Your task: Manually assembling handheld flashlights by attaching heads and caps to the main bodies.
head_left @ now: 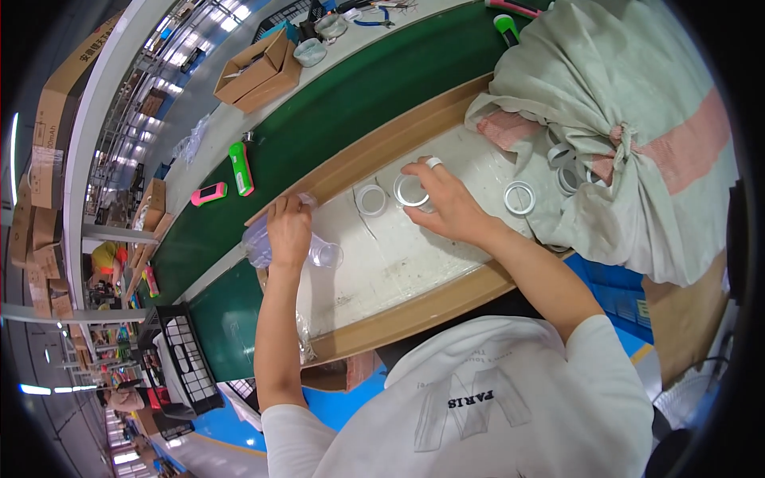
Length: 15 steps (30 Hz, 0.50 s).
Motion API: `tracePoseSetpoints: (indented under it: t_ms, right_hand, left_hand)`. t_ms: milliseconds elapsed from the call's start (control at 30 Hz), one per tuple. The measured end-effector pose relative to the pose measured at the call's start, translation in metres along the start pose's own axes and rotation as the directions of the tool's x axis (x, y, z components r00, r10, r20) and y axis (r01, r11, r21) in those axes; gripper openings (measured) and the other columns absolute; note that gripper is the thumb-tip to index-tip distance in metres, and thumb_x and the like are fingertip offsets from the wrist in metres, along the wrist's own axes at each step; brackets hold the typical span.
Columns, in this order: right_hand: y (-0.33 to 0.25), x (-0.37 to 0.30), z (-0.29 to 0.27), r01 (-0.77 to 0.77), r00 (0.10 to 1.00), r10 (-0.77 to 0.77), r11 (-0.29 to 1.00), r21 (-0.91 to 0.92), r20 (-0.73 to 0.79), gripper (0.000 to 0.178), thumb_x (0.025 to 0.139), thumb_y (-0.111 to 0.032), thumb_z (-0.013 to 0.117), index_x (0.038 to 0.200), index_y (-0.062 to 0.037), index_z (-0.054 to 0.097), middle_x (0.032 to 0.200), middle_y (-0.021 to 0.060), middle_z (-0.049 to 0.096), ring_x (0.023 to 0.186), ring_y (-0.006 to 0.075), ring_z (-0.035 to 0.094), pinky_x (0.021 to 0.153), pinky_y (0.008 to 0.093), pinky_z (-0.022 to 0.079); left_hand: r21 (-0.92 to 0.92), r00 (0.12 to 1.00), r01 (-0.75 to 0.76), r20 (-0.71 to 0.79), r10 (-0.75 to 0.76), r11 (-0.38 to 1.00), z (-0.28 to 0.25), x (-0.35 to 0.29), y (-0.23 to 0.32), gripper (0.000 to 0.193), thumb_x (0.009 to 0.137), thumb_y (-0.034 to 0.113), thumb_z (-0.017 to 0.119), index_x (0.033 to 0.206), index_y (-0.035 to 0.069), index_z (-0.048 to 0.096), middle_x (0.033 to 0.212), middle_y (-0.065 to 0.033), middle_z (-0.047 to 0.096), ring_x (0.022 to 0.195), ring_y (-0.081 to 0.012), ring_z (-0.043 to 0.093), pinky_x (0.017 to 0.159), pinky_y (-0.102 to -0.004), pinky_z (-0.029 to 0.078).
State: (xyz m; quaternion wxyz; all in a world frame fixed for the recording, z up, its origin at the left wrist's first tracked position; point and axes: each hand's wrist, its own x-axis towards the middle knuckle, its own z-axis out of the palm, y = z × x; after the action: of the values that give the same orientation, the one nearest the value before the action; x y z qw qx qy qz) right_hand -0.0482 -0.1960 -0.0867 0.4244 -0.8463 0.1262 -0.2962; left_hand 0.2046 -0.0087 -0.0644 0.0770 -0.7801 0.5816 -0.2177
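My right hand [450,203] curls its thumb and fingers around a white ring [412,192], held over the shallow cardboard tray [414,323]. A white band [433,162] circles one of its fingers. At the tray's left end, my left hand [288,231] closes from above on clear, purple-tinted plastic pieces [259,243]; its palm hides part of them. A round clear plastic piece [325,254] shows beside that hand. Between my hands a second white ring [370,200] lies flat on the tray floor. Another white ring [519,197] lies right of my right hand.
A large white woven sack [613,119] slumps over the tray's right end, with several rings [567,174] at its mouth. Behind runs a green conveyor belt [335,131] carrying a green flashlight-like device [241,169] and a pink one [209,193]. Cardboard boxes [259,72] stand beyond it.
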Motion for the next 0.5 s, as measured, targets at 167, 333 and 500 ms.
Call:
tracePoseSetpoints:
  t_ms: [167, 333, 500]
  right_hand:
    - [0.003, -0.001, 0.0, 0.064, 0.996, -0.068, 0.995, -0.079, -0.049, 0.056, 0.077, -0.013, 0.071, 0.126, -0.0069, 0.044, 0.121, 0.023, 0.049, 0.116, 0.042, 0.047, 0.095, 0.044, 0.042]
    - [0.003, -0.002, 0.001, 0.061, 0.997, -0.064, 0.995, -0.079, -0.031, 0.056, 0.078, -0.012, 0.071, 0.127, -0.0068, 0.044, 0.123, 0.0232, 0.049, 0.116, 0.0416, 0.047, 0.095, 0.0432, 0.042]
    - [0.002, -0.001, -0.001, 0.046, 0.999, -0.047, 0.996, -0.076, -0.006, 0.056, 0.079, -0.012, 0.071, 0.128, -0.0069, 0.044, 0.123, 0.0233, 0.049, 0.116, 0.0411, 0.047, 0.095, 0.0424, 0.043]
  left_hand:
    - [-0.041, 0.989, -0.023, -0.146, 0.017, 0.999, -0.004, 0.007, 0.01, 0.014, 0.072, 0.006, 0.059, 0.082, 0.002, 0.069, 0.094, -0.0099, 0.061, 0.098, -0.0279, 0.055, 0.086, -0.0395, 0.046]
    - [-0.012, 0.999, -0.046, -0.01, 0.045, 0.999, -0.001, 0.007, 0.003, 0.015, 0.073, 0.009, 0.059, 0.082, 0.003, 0.069, 0.092, -0.0091, 0.062, 0.097, -0.0275, 0.055, 0.086, -0.0395, 0.045]
    - [-0.035, 0.993, -0.072, -0.092, 0.068, 0.997, -0.002, 0.008, 0.005, 0.016, 0.072, 0.007, 0.059, 0.084, 0.004, 0.07, 0.091, -0.0087, 0.062, 0.096, -0.0262, 0.056, 0.088, -0.04, 0.043]
